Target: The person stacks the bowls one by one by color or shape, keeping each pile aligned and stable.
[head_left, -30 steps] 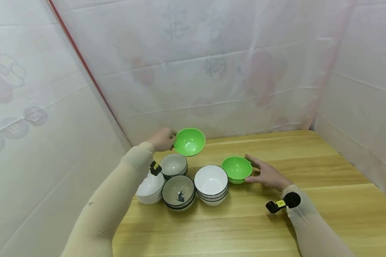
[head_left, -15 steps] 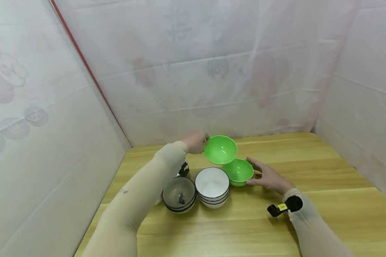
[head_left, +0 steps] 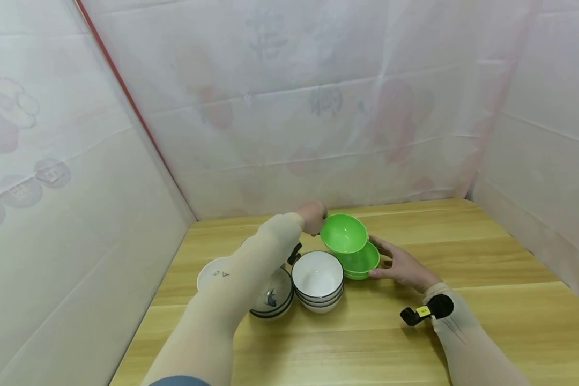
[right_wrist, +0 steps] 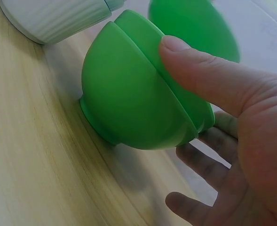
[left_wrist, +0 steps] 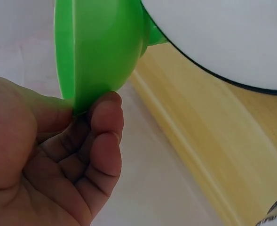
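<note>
**A green bowl held over its stack**

At the far left lies a plain white ceramic bowl (head_left: 211, 272), half hidden behind the left sleeve. Next to it sits a grey speckled bowl with a dark fish mark (head_left: 273, 296) on a short stack, then a stack of white bowls with dark rims (head_left: 317, 274), all touching or just beside one another on the pale wooden table (head_left: 487, 300).

The left hand (head_left: 312, 216) pinches the rim of a bright green plastic bowl (head_left: 343, 234), thumb inside and fingers curled under the outside wall (left_wrist: 105, 122). The bowl hangs tilted, just above and overlapping the far-left edge of the stack of two nested green plastic bowls (head_left: 362, 264); gripping by the rim probably leaves its base free to drop into the one below.

At the right, the right hand (head_left: 401, 262) rests with fingers straight and spread against the near-right side of the green stack, thumb (right_wrist: 194, 70) laid along the rims, seemingly steadying it on the table.
</note>
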